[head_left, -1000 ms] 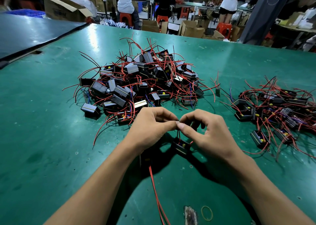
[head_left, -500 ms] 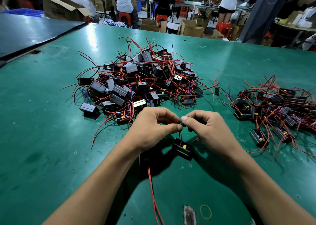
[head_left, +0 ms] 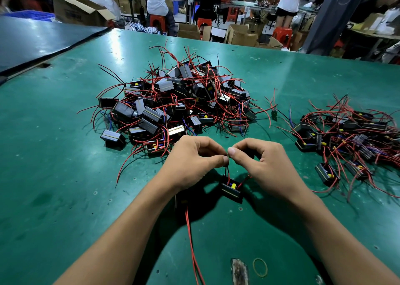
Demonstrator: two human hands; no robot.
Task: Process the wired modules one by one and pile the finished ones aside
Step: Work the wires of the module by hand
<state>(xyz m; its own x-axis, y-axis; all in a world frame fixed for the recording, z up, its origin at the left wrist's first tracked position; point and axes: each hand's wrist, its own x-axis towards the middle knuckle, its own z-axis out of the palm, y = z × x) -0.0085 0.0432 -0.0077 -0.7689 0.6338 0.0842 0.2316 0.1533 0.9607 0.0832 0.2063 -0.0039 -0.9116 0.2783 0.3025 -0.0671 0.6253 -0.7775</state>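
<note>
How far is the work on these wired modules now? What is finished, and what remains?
Done, probably: the smaller pile at the right. In hand: one module, whose wire ends the left hand and the right hand pinch between fingertips. Left: the larger pile behind the hands, so likely most of the job remains.

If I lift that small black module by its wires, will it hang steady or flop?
It would probably swing: wires from the module look thin, curved. Likely light; the left hand and right hand only pinch those wires.

The table (head_left: 54, 176) lies open at left; module heap (head_left: 177, 103) ahead and smaller pile (head_left: 346, 137) at right bar the way.
</note>
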